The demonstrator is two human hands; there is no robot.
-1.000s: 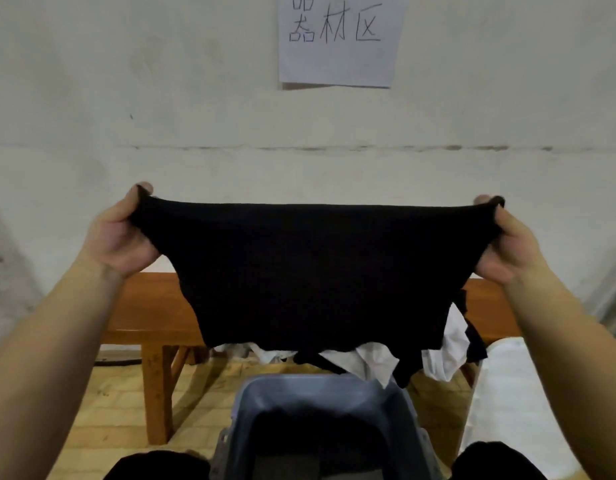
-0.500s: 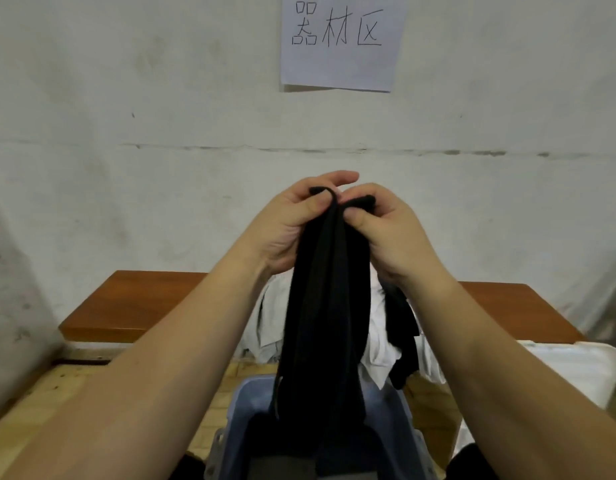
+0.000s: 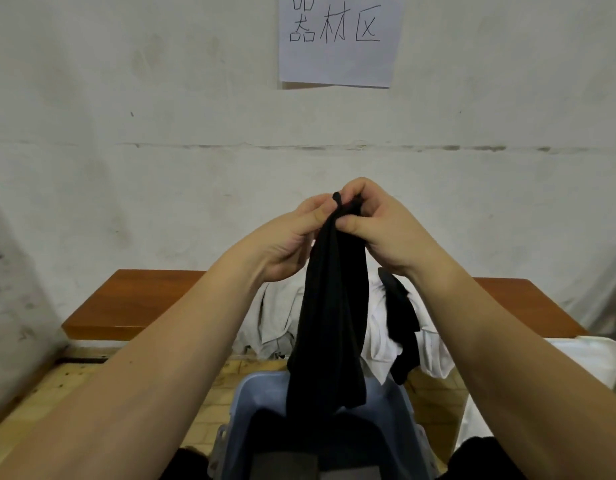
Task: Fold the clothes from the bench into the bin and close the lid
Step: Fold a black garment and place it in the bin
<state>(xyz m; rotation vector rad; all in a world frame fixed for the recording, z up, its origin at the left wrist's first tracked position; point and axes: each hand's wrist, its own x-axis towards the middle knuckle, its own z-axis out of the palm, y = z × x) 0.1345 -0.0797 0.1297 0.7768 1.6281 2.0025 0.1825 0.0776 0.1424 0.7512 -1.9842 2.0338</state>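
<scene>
Head view: both hands meet at chest height in front of the wall. The left hand (image 3: 294, 242) and the right hand (image 3: 379, 230) each pinch the top edge of the black garment (image 3: 330, 327), so its two upper corners sit together and the cloth hangs doubled in a narrow strip. Its lower end dangles just over the open blue-grey bin (image 3: 320, 427), which already holds something dark. Behind it, on the wooden tabletop (image 3: 133, 303), lies the pile of white clothes (image 3: 282, 320) with another black piece (image 3: 401, 327) draped over it. A white lid (image 3: 556, 372) lies to the right of the bin, off it. A paper sign (image 3: 337, 39) hangs on the wall.

To do this fold well, I would judge that the matched corners should be passed into one hand without slipping, freeing the other to catch the hanging end and bring it up for a second fold. The edges should stay aligned, and the cloth should be kept above the rim until it is compact enough to lay flat.

A second ago the same garment was stretched wide between hands held well apart. Half a second ago they had already come together, and since then the grip has only shifted slightly, with the strip hanging much the same.
</scene>
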